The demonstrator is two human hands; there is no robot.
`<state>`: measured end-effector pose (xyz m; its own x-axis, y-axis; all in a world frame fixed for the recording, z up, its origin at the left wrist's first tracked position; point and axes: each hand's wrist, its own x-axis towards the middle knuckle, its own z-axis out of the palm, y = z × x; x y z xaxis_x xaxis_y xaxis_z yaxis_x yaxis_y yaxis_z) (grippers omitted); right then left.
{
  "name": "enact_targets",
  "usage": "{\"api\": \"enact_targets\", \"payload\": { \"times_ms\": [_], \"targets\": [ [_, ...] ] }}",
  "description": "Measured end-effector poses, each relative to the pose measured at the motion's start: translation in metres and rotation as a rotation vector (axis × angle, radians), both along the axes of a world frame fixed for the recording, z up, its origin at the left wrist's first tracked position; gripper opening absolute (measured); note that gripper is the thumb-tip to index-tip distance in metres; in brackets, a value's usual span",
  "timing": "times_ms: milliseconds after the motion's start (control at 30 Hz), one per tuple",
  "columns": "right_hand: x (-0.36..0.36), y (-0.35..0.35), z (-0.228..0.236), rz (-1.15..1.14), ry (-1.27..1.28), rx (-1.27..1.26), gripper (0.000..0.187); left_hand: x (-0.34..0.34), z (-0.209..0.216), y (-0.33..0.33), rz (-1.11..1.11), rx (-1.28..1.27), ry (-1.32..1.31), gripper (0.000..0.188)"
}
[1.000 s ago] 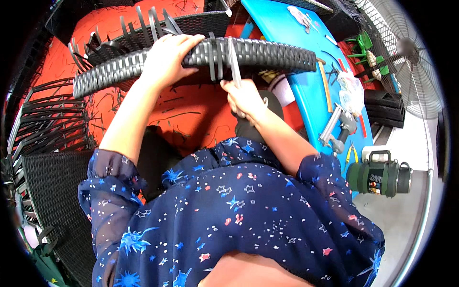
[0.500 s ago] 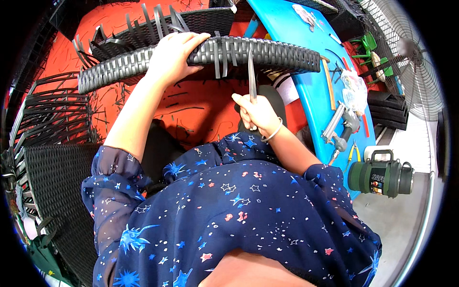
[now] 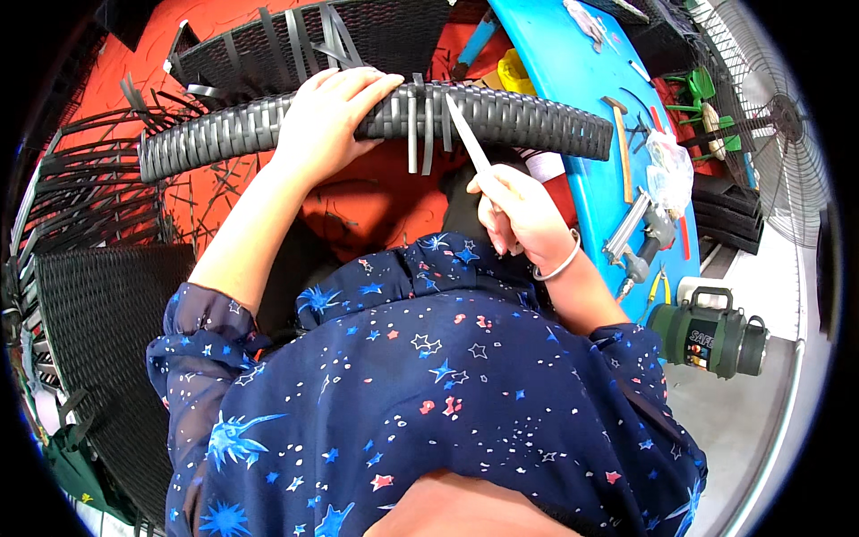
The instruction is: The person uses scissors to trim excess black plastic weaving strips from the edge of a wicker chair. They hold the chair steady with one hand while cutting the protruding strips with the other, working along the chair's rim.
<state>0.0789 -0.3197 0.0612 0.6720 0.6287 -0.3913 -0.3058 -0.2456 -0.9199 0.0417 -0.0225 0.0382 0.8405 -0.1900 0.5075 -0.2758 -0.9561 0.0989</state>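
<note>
A long curved band of black woven wicker (image 3: pixel 519 116) spans the space in front of me. Over its top edge my left hand (image 3: pixel 331 121) is wrapped, thumb on the near side. Just right of that hand, loose flat strips (image 3: pixel 412 134) hang down the band's near face. My right hand (image 3: pixel 517 204) is closed around a slim, pointed metal blade (image 3: pixel 467 132), its handle hidden in my fingers. The blade slants up to the left, its tip by the loose strips; whether it touches the weave I cannot tell.
At right, a blue table (image 3: pixel 586 179) bears a hammer (image 3: pixel 619 148), a pneumatic tool (image 3: pixel 658 234), yellow-handled pliers (image 3: pixel 660 291) and a plastic bag (image 3: pixel 668 170). Beside it are a green jug (image 3: pixel 707 333) and a fan (image 3: pixel 787 121). Black wicker panels (image 3: pixel 116 331) stand left; strip scraps litter the red floor (image 3: pixel 201 201).
The band has shifted slightly and tilted, showing more of its woven face. My right hand has moved right and a little nearer me, and the blade now leans left instead of standing nearly upright.
</note>
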Motion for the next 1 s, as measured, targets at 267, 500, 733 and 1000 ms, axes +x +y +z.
{"api": "enact_targets", "payload": {
  "times_ms": [267,500,733,1000],
  "targets": [
    [-0.022,-0.024,-0.008,-0.028,-0.033,-0.123,0.03,-0.048,-0.022,-0.021,-0.012,0.018,0.07,0.091],
    [-0.033,-0.021,-0.033,-0.112,-0.082,-0.087,0.021,-0.071,-0.022,-0.033,-0.038,-0.099,0.108,0.075],
    [-0.038,-0.002,-0.038,-0.072,0.111,0.052,0.032,-0.083,-0.017,-0.043,-0.065,-0.225,0.143,0.052],
    [-0.031,0.01,-0.036,0.024,0.165,0.106,0.018,-0.078,-0.011,-0.046,-0.012,-0.356,0.048,0.047]
  ]
}}
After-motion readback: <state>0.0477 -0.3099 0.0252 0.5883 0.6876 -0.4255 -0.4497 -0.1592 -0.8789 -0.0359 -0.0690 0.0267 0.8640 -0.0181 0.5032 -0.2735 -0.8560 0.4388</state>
